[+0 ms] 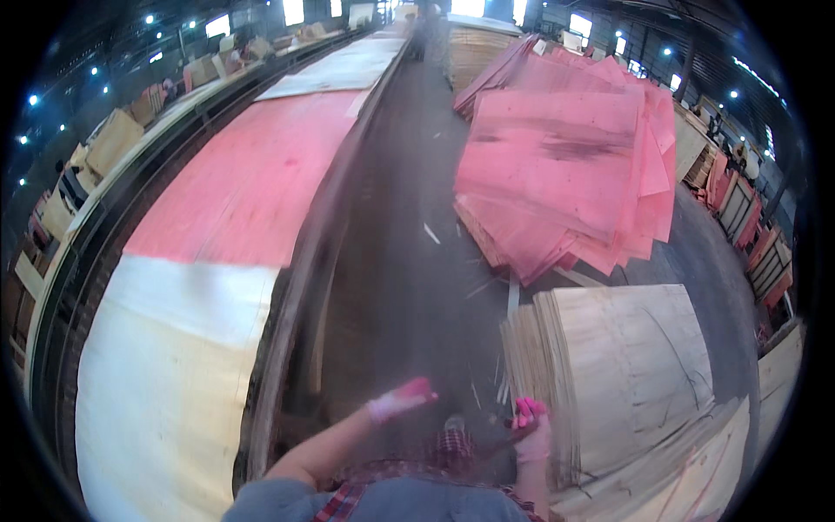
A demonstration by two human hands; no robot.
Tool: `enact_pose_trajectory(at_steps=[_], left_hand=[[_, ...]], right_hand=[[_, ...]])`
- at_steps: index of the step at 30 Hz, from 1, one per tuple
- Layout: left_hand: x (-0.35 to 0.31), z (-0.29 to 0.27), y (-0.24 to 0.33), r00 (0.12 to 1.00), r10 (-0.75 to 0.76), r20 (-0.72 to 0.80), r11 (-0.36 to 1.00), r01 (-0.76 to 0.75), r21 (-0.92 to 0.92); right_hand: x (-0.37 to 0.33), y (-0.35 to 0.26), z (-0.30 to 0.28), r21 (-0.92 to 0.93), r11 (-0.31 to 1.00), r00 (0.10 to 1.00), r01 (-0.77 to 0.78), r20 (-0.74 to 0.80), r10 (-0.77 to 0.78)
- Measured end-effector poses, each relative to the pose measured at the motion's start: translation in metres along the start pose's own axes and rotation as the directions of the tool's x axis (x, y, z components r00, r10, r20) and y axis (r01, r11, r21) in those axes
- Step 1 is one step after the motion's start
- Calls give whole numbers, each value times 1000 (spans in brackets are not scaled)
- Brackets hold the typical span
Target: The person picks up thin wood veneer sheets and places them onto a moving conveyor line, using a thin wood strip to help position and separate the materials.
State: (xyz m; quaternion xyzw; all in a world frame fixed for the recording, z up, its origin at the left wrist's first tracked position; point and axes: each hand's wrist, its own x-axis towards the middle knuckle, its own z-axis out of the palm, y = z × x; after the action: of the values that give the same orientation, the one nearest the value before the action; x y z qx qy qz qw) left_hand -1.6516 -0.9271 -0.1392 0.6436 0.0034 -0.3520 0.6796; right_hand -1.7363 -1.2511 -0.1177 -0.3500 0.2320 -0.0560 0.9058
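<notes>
My left hand (pixel 404 400), in a white glove with pink fingers, is held over the aisle beside the conveyor's edge. Its fingers point right, slightly blurred, and nothing shows in them. Close to the left side of a stack of pale veneer sheets (pixel 639 352), my right hand (pixel 531 431) wears a matching glove with its fingers curled. A thin, dark brownish piece shows by its fingers; its kind is not clear. Along the left, a long conveyor carries a pale sheet (pixel 170 348) and, beyond it, a pink sheet (pixel 243 174).
A tall, unevenly layered pile of pink sheets (pixel 548 165) stands ahead on the right. Between it and the conveyor rail (pixel 291 348) runs a dark floor aisle (pixel 396 244) with scattered slivers. More pale sheets (pixel 687 470) lie at lower right.
</notes>
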Motion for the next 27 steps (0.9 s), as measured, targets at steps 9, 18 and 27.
enact_pose_trajectory(at_steps=[9,18,27], left_hand=[[164,-67,144,996,-66,52,992,60,113],[262,-253,122,663,-521,-538,753,653,75],[537,-487,267,804,-272,-529,780,506,368]], right_hand=[[250,-33,82,65,996,997,-58,-41,60],[525,-61,264,-119,978,956,-174,217,197],[711,-45,316,74,997,966,-35,-254,53]])
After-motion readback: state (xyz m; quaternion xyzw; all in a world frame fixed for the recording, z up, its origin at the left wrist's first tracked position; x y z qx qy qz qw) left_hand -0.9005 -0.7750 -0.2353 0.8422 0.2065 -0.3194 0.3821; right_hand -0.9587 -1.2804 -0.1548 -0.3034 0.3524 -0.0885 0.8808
